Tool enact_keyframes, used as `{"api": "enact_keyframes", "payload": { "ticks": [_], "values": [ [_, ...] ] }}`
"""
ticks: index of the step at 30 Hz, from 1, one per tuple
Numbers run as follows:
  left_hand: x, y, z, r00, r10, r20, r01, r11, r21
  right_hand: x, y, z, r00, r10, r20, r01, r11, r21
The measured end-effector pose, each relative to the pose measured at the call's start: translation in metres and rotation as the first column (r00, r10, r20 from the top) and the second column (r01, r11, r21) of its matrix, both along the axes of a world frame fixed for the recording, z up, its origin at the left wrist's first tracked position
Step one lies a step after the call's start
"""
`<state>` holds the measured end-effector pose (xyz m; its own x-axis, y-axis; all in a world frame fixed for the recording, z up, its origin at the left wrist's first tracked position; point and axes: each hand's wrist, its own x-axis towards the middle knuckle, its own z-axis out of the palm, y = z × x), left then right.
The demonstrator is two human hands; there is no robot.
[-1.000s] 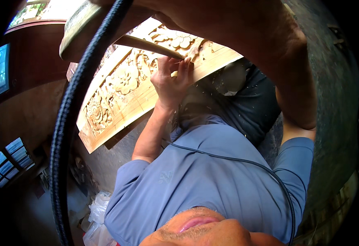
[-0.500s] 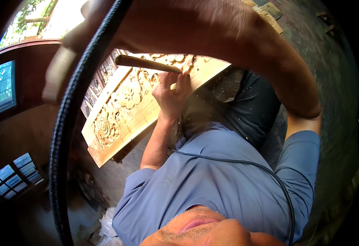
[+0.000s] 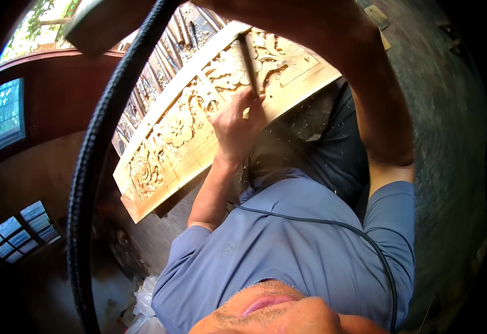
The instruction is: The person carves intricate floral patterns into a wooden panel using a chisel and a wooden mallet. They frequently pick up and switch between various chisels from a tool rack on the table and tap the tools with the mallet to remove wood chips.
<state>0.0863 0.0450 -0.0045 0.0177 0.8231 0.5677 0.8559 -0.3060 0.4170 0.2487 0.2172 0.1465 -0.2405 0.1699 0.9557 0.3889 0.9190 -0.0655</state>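
Observation:
My left hand (image 3: 238, 123) is closed around a slim dark chisel (image 3: 248, 65), low down near the carved wooden panel (image 3: 171, 158). The chisel's free end rises toward the top of the view, and its cutting tip is hidden by my fingers. Flowers and scrolling leaves stand out in relief on the pale panel, which lies slantwise before me. My right forearm (image 3: 332, 33) arches across the top, with the hand cut off by the upper edge. A blurred brown block, seemingly a mallet head (image 3: 99, 28), shows at the upper left; what grips it is out of sight.
Several long carving tools (image 3: 168, 55) lie along the panel's far side among wood chips. A thick black braided cable (image 3: 90, 150) hangs close in front at left, and a thinner cord (image 3: 316, 221) crosses my shirt. Small wood blocks (image 3: 377, 16) lie at the upper right.
The chisel has swung from pointing leftward to standing more upright, while my left hand stays near the same spot. My right arm has risen, its hand leaving the top of the view.

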Motion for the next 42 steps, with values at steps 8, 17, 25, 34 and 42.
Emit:
{"api": "enact_keyframes", "payload": {
  "ticks": [8, 17, 25, 34, 42],
  "values": [
    [-0.007, -0.005, -0.005, 0.658, 0.047, 0.752, -0.026, 0.999, -0.039, 0.002, 0.003, -0.035, 0.894, 0.217, -0.392, -0.387, 0.816, -0.430],
    [0.001, -0.015, -0.016, 0.778, 0.115, 0.618, -0.038, 0.990, -0.136, -0.007, 0.010, -0.037, 0.893, 0.262, -0.366, -0.439, 0.687, -0.579],
    [-0.002, -0.017, -0.015, 0.863, 0.102, 0.494, -0.041, 0.990, -0.134, -0.022, 0.023, -0.056, 0.859, 0.330, -0.391, -0.488, 0.757, -0.434],
    [-0.002, -0.018, -0.015, 0.880, 0.096, 0.465, -0.036, 0.990, -0.135, -0.021, 0.021, -0.056, 0.814, 0.390, -0.431, -0.571, 0.676, -0.467],
    [-0.001, -0.016, -0.014, 0.903, 0.084, 0.421, -0.033, 0.991, -0.129, -0.001, 0.006, -0.033, 0.863, 0.363, -0.352, -0.505, 0.603, -0.617]
  ]
}}
